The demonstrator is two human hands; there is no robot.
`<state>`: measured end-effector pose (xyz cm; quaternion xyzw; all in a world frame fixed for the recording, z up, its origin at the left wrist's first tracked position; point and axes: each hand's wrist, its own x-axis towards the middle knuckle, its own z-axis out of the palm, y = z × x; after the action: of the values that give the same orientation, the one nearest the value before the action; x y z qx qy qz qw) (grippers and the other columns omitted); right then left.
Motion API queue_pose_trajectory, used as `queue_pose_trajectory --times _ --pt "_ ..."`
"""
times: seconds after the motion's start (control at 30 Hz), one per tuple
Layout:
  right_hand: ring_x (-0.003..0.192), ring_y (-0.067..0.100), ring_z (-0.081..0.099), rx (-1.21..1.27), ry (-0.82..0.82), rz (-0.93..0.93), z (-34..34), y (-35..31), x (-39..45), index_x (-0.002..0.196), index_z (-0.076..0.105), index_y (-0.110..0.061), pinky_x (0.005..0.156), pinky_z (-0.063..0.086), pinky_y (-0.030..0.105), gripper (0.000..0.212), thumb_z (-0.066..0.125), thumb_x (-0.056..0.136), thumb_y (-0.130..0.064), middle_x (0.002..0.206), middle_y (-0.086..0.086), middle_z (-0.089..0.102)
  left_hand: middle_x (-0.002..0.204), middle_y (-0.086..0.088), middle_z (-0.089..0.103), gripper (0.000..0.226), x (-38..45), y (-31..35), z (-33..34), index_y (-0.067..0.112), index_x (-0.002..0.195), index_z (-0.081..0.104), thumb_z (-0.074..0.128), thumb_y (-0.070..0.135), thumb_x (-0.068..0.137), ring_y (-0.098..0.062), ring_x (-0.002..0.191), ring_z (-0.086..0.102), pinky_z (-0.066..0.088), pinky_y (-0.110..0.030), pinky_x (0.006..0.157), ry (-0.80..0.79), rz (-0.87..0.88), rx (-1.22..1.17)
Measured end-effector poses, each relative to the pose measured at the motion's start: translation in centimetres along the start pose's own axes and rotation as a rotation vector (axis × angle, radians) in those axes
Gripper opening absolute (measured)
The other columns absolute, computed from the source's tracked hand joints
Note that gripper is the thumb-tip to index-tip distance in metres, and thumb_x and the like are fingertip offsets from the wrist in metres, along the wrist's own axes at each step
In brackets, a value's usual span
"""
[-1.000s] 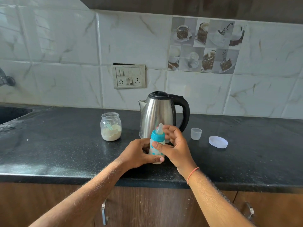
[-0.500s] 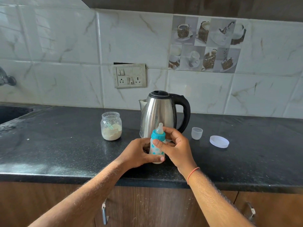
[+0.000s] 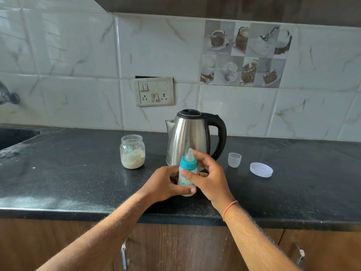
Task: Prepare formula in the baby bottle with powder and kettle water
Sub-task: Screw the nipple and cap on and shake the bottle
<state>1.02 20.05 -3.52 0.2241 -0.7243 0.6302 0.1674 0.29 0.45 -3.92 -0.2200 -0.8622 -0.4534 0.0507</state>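
Note:
A small baby bottle (image 3: 188, 166) with a teal collar and clear teat stands upright on the black counter (image 3: 78, 182), whitish liquid inside. My left hand (image 3: 166, 184) wraps its lower body from the left. My right hand (image 3: 209, 176) holds it from the right, thumb across the front below the collar, fingers behind the teat. Just behind stands a steel kettle (image 3: 192, 133) with a black lid and handle. An open glass jar (image 3: 133, 151) of pale powder with a scoop inside sits to the left.
A small clear cap (image 3: 234, 159) and a white round lid (image 3: 261, 169) lie on the counter right of the kettle. A sink (image 3: 11, 135) is at the far left, a tap (image 3: 7, 95) above it. A switch socket (image 3: 154, 91) is on the tiled wall.
My right hand's fingers have shifted slightly around the bottle's collar and the thumb has slid lower. The bottle and left hand stay in place.

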Motion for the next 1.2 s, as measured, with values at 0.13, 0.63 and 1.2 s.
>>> queue_pose_trajectory --times 0.13,0.63,1.2 --pt "0.120 -0.001 0.063 -0.016 0.041 -0.016 -0.01 0.12 0.03 0.132 0.067 -0.038 0.087 0.062 0.021 0.056 0.093 0.083 -0.031 0.129 -0.014 0.069 0.110 0.024 0.079 0.052 0.02 0.06 -0.03 0.041 0.128 0.068 0.095 0.042 0.083 0.009 0.103 0.074 0.056 -0.008 0.088 -0.008 -0.007 0.007" --pt "0.120 -0.004 0.066 0.067 0.015 0.028 0.02 -0.20 -0.03 0.123 0.070 -0.045 0.086 0.061 0.019 0.041 0.086 0.088 -0.032 0.119 -0.027 0.074 0.111 0.017 0.082 0.051 0.09 -0.03 -0.01 0.034 0.126 0.073 0.095 0.046 0.081 0.002 0.101 0.077 0.063 -0.022 0.093 -0.002 -0.026 0.021" --pt "0.115 -0.002 0.069 0.020 0.042 -0.010 0.24 -0.24 -0.01 0.126 0.071 -0.039 0.082 0.063 0.022 0.043 0.087 0.085 -0.038 0.124 -0.017 0.074 0.109 0.018 0.082 0.050 -0.11 0.24 0.08 0.035 0.122 0.073 0.098 0.041 0.079 -0.002 0.100 0.079 0.061 -0.019 0.088 0.002 0.002 -0.041"
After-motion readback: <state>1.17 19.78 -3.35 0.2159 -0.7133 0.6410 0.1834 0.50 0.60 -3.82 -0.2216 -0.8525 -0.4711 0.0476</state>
